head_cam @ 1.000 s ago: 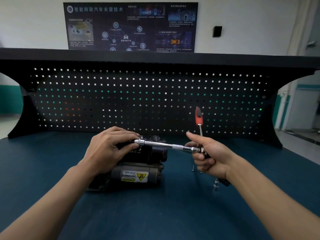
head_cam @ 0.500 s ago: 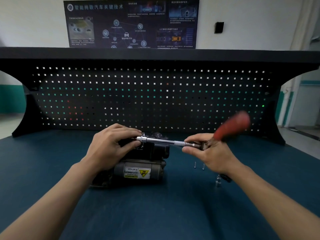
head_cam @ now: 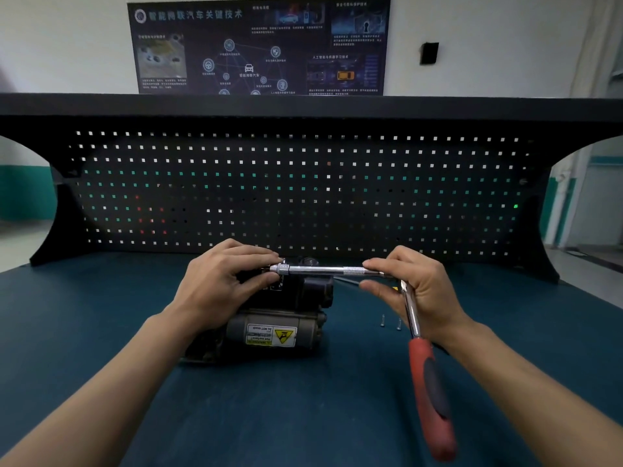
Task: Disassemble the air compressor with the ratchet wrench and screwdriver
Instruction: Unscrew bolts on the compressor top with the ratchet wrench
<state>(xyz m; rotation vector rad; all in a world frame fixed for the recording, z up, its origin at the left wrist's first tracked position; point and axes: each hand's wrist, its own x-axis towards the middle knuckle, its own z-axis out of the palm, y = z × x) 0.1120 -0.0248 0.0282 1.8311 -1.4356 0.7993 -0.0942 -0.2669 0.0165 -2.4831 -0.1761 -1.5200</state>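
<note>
- Air compressor [head_cam: 279, 333] sits mid-way across the table [head_cam: 101, 332], nearer its back edge.
- Left hand [head_cam: 222, 284] pinches the ratchet wrench [head_cam: 413, 315] at its socket end, on top of the compressor.
- Right hand [head_cam: 421, 288] grips the wrench head; the red handle points to the near edge.
- Two screws [head_cam: 382, 320] lie to the compressor's right.

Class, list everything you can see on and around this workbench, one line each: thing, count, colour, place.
workbench: 1, dark teal top, foreground
air compressor: 1, dark grey, yellow warning label, workbench centre
ratchet wrench: 1, chrome, red-and-black handle, right of compressor
extension bar: 1, chrome, level from compressor top to wrench head
loose screws: 2, silver, workbench, right of compressor
pegboard: 1, black, behind workbench
poster: 1, dark, wall above
left hand: 1, pinches bar's compressor end
right hand: 1, grips wrench head end
</note>
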